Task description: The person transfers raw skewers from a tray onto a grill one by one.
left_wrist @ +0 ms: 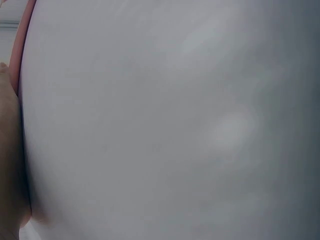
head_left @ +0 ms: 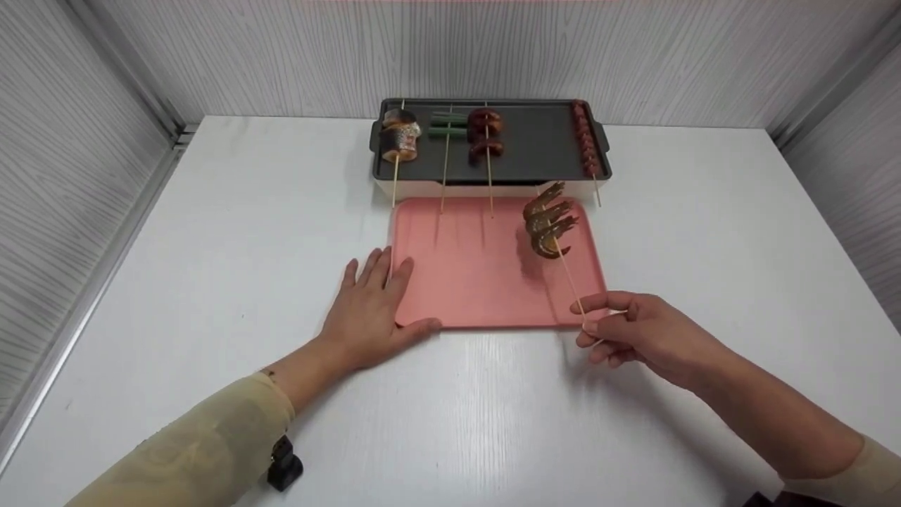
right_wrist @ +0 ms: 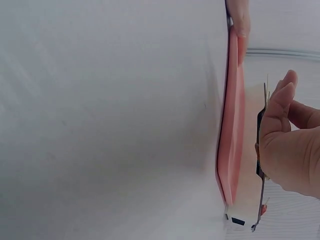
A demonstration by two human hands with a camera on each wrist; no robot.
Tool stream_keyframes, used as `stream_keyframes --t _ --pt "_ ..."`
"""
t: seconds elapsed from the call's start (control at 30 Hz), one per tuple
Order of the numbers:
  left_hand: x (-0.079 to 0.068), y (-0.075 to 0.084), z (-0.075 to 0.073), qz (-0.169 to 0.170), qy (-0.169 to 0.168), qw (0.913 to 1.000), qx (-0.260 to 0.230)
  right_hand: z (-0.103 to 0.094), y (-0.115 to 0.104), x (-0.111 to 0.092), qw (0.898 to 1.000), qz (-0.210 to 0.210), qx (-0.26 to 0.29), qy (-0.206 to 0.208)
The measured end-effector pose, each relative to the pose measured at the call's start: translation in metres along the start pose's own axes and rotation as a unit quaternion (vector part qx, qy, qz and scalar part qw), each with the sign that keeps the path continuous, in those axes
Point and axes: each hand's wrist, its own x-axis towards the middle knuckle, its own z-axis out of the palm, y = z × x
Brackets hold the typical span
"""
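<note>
In the head view my right hand [head_left: 644, 334] pinches the bare lower end of a shrimp skewer [head_left: 547, 224] between thumb and fingers. The skewer leans up and to the left, its several brown shrimp over the right part of a pink tray [head_left: 486, 282]. My left hand [head_left: 367, 313] lies with fingers spread at the tray's left front corner, its thumb along the front edge. The left wrist view catches only a strip of that hand [left_wrist: 9, 155] beside the tray's rim. Seen from the right wrist, my right hand [right_wrist: 295, 145] is above the tray's level, its fingers hiding most of the skewer.
Behind the tray stands a dark grill plate [head_left: 535, 141] on a pale base. On it lie a skewer of browned chunks [head_left: 400, 141], a green vegetable skewer [head_left: 448, 132], a reddish-brown curled skewer [head_left: 486, 130] and a red beaded skewer [head_left: 584, 137]. Pale panels [head_left: 493, 49] enclose the white table [head_left: 211, 282].
</note>
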Motion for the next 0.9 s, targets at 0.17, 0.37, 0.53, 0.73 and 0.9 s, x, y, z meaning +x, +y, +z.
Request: stream_keyframes --t 0.17,0.37,0.53,0.73,0.9 --pt "-0.001 -0.001 0.000 -0.003 0.001 1.0000 -0.004 -0.004 -0.013 -0.004 1.000 -0.019 -0.006 0.011" --pt "-0.001 -0.002 0.001 -0.003 0.002 1.0000 -0.004 -0.013 -0.032 0.005 0.999 -0.036 -0.001 0.029" --pt "-0.001 -0.002 0.001 -0.002 0.000 1.0000 -0.001 -0.020 -0.049 0.023 0.998 -0.044 0.020 0.043" --pt "-0.001 -0.001 0.000 -0.003 0.001 1.0000 -0.001 -0.023 -0.067 0.047 0.996 -0.047 0.048 0.051" --pt "0.000 0.001 -0.001 -0.001 0.003 1.0000 -0.005 -0.024 -0.079 0.068 0.995 -0.043 0.066 0.062"
